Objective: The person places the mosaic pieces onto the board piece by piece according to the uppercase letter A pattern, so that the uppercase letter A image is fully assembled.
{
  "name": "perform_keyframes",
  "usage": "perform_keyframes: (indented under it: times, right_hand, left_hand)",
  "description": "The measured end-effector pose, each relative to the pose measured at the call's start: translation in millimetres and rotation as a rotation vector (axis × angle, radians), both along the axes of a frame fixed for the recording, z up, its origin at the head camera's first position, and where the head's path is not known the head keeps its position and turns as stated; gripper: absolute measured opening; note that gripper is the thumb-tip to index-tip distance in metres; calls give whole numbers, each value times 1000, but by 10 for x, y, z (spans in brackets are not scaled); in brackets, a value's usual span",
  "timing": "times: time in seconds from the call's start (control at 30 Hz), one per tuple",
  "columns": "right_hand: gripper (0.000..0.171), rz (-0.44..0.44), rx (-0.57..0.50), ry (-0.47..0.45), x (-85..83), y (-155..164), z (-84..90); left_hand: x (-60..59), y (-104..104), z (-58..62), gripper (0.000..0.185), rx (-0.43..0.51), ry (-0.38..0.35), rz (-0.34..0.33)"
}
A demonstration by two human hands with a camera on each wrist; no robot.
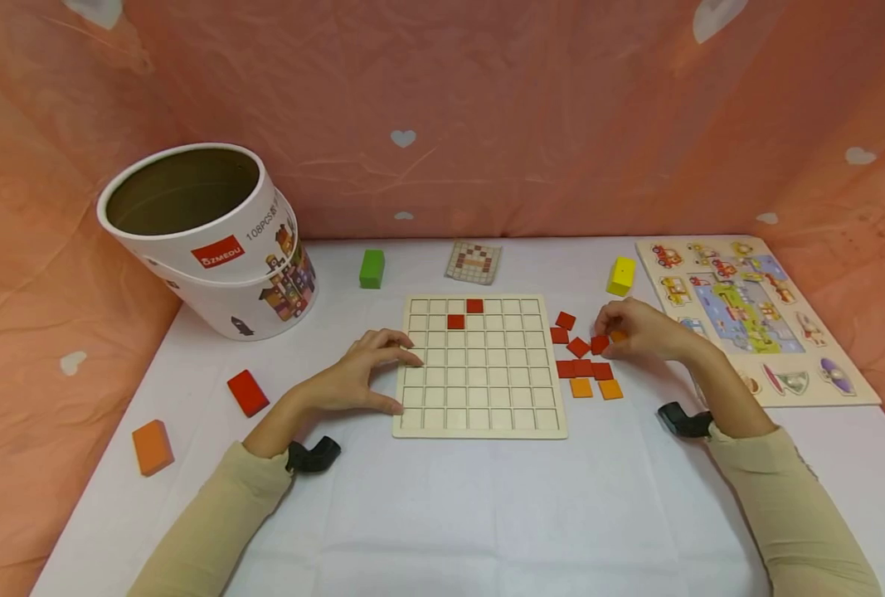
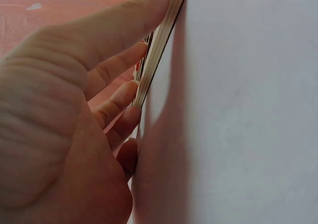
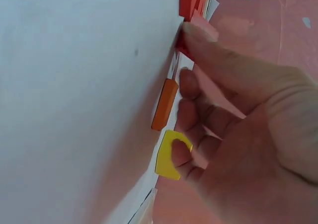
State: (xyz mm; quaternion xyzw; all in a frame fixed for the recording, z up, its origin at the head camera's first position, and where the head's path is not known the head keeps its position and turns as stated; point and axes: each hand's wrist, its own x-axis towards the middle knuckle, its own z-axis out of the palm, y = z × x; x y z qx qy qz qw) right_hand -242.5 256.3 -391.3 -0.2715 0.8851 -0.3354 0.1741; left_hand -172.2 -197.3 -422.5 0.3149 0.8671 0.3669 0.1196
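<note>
Two red tiles [image 1: 464, 314] sit in the grid board [image 1: 479, 366] near its 12 o'clock edge. Left hand [image 1: 360, 373]: fingers spread, pressing the board's 9 o'clock edge to the worktop [image 1: 442, 497]. Right hand [image 1: 639, 330]: fingers pinch a red tile [image 1: 600, 343] from the loose pile [image 1: 582, 365] at the board's 3 o'clock side. Judged step: tile pick-up. Next move calls for lifting it clear and aligning it over an empty cell.
</note>
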Motion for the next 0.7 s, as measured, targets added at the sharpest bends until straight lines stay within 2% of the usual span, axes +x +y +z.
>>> perform_keyframes:
  times: [0.1, 0.27, 0.4, 0.5, 0.7]
  right_hand:
    - [13, -26, -31, -7, 23, -33, 30]
    - [16, -71, -159, 13, -6, -203, 76]
    - [16, -80, -252, -48, -103, -488, 131]
    - [15, -115, -270, -126, -197, -738, 172]
    - [16, -168, -214, -202, -357, -1128, 167]
  left_hand:
    - [2, 8, -5, 62, 3, -2, 0]
    - [9, 13, -16, 62, -2, -6, 8]
    - [14, 7, -17, 62, -4, -9, 9]
    - [7, 1, -16, 62, -6, -9, 9]
    - [0, 0, -13, 62, -7, -12, 10]
